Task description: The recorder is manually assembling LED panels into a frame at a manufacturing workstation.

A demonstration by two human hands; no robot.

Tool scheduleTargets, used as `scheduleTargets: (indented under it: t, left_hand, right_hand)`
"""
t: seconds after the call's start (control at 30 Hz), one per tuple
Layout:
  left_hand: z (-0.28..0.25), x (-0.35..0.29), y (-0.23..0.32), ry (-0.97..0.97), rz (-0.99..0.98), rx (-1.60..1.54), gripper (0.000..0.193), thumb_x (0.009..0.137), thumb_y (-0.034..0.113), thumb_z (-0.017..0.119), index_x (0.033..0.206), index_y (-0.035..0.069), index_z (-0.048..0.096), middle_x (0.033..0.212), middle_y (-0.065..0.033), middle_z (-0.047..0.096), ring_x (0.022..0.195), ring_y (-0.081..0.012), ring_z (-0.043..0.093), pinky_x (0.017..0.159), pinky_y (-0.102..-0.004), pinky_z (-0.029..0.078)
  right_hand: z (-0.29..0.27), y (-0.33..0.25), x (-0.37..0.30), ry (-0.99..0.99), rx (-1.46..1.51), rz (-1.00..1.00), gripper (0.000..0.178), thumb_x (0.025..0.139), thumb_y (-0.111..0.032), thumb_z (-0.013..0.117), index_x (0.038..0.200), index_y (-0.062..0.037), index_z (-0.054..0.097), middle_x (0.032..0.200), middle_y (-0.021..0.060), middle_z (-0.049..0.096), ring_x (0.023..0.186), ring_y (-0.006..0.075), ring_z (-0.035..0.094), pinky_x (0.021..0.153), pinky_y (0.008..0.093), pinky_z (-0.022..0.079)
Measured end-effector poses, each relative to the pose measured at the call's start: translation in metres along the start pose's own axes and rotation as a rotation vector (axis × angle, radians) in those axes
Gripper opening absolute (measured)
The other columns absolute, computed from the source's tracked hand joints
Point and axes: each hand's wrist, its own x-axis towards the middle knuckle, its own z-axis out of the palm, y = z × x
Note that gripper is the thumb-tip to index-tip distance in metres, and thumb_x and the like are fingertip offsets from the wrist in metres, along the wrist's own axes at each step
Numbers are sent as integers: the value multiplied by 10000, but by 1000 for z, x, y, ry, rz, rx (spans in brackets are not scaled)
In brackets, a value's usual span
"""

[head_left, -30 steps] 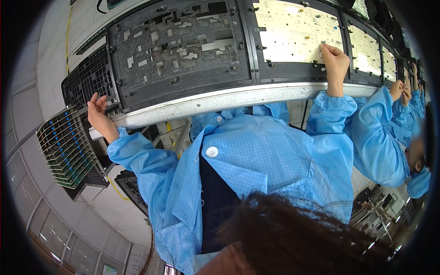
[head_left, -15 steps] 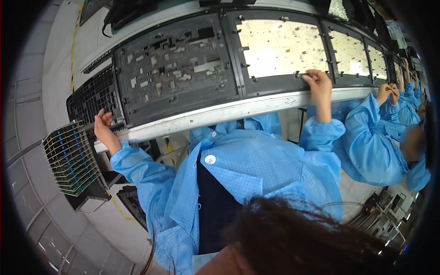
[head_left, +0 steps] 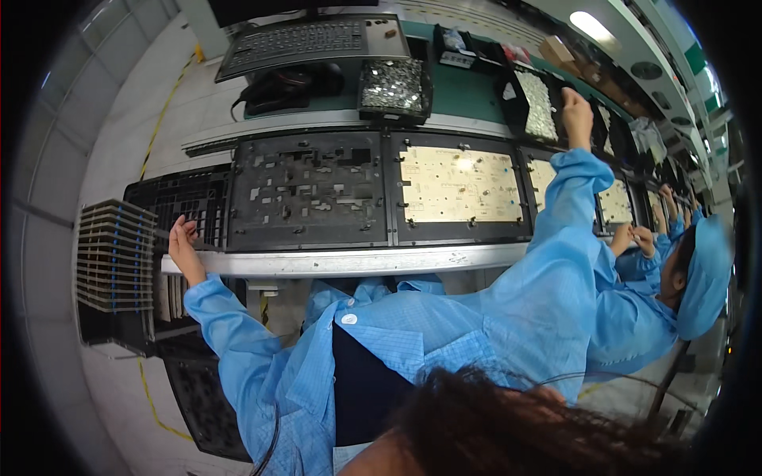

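Note:
My left hand is at the left end of the silver rail, beside a black gridded tray. Its fingers are loosely bent and apart, and nothing shows in them. Stretched out to the far right, my right hand is raised beside a black bin of small shiny pieces. Its fingers are bent together; whatever they may hold is too small to make out. Between my hands lie a black carrier plate with cut-outs and a cream circuit board in a black frame.
At left stands a rack of circuit boards. Behind the carriers are a keyboard, an open box of shiny pieces and black bins. More framed boards run rightward, where a co-worker in blue works.
My right hand has left the near edge of the framed cream board and reached far right to the bins. My left hand stays by the gridded tray. The view has tilted up, showing the keyboard.

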Motion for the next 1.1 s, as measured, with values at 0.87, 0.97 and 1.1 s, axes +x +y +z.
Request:
scheduleTargets:
  t: [0.87,0.97,1.1]
  left_hand:
    - [-185,-278,125,817,59,1028,572,893,187,602,1354,-76,387,1322,-306,451,1237,-439,427,1056,-463,354]
    - [-175,-158,105,766,364,1062,675,859,204,642,1414,-39,344,1432,-260,388,1297,-410,406,1102,-438,322]
    - [-167,-71,108,554,193,1703,737,840,359,661,1361,-88,394,1383,-307,420,1284,-432,396,1117,-522,258]
  right_hand:
    - [-17,-349,-383,-1671,1080,-696,150,909,-57,611,1005,32,684,933,174,697,849,254,671,767,310,505]
    - [-33,-339,-377,-1440,1129,-824,168,909,-117,626,1010,-12,709,910,145,715,833,235,686,762,322,530]
    - [-9,-318,-367,-1258,1143,-799,181,884,-169,634,986,-43,713,931,150,704,862,329,665,784,395,525]
